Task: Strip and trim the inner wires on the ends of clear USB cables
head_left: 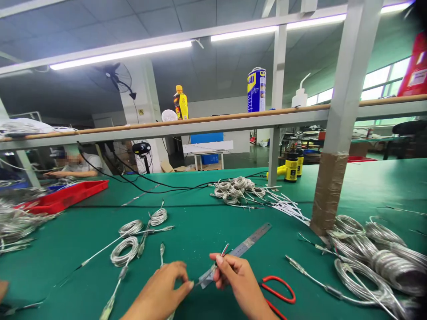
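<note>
My right hand (233, 278) pinches a cable end whose thin stripped wires (225, 250) stick up above the fingertips. Just left of it, my left hand (168, 286) has thumb and forefinger brought together near a thin dark strand; what they grip is too small to name. Between the hands lies a small grey-white piece (207, 278). A steel ruler (251, 240) lies diagonally behind my right hand. A clear cable with a plug end (162, 252) runs under my left hand. Red-handled pliers or cutters (282, 289) rest to the right, their head hidden.
Coiled cables lie at left (124, 251), at the back (235, 189) and at right (383, 253). A taped post (328, 191) stands on the green table (187, 213). Yellow heat guns (291, 169) and a red tray (66, 198) sit farther back. A person (78, 165) works at far left.
</note>
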A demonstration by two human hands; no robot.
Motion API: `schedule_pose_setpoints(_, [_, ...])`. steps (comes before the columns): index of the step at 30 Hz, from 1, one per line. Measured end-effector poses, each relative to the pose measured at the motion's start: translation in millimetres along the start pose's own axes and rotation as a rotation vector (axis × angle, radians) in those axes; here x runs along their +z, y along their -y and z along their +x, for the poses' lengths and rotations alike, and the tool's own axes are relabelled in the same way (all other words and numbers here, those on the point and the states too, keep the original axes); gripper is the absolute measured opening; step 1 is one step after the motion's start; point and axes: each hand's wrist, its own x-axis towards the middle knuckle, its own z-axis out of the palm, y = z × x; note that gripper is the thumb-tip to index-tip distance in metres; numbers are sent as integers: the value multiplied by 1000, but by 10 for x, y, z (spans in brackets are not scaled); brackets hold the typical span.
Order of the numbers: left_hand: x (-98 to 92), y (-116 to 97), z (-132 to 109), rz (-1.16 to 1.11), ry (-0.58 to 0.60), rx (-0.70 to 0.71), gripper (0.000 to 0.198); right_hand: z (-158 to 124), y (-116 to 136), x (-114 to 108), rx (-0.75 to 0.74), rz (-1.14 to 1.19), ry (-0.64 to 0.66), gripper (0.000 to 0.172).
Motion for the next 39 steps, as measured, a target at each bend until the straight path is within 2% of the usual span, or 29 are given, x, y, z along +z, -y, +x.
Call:
schedule_pose_setpoints(3, [210,-329,90,68,-192,77,19,2,28,-59,-66,-87,-19,46])
schedule_pose_setpoints(6, [439,-472,148,117,-295,186,21,17,2,-94,-95,-151,-76,44])
schedule_pose_setpoints(11, [758,-251,286,380,-532,457,18,11,-61,-110,-185,-241,-190,36])
schedule_pose_setpoints(13, [817,-168,333,387,-572,545,21,-5,-43,-116,-230,-290,-199,36])
schedule_pose_setpoints(15, [817,-158,361,220,-526,565,23,-19,3,-134,-268,-345,-197,35])
schedule_pose_setpoints(16, [800,-178,368,83,-466,534,23,-22,28,-147,-283,-366,-198,34])
schedule_pose_setpoints(20, [739,-290,387,-540,-58,222,28,19,63,-200,-274,-387,-198,34])
schedule_pose_setpoints(22, [761,-306,399,-739,52,114,29,58,24,-206,-222,-352,-199,34])
schedule_pose_setpoints(24, [804,-301,405,-791,28,85,27,88,-30,-197,-168,-295,-208,33])
schedule_pose_setpoints(27, [819,-323,389,-697,-63,96,26,92,-66,-181,-134,-256,-244,33])
schedule_pose_setpoints(29, [773,-371,366,-625,-108,121,28,68,-36,-184,-157,-293,-268,32])
schedule_pose_setpoints(32, [673,-445,340,-584,-157,207,30,17,62,-206,-272,-428,-289,26])
schedule_pose_setpoints(34, [622,-459,346,-623,-119,241,30,-1,117,-216,-350,-527,-294,22])
schedule_pose_setpoints(36, [586,-437,376,-698,-5,220,31,8,136,-208,-361,-529,-301,23])
schedule_pose_setpoints(39, [532,-377,436,-839,176,146,31,59,112,-169,-243,-286,-271,31])
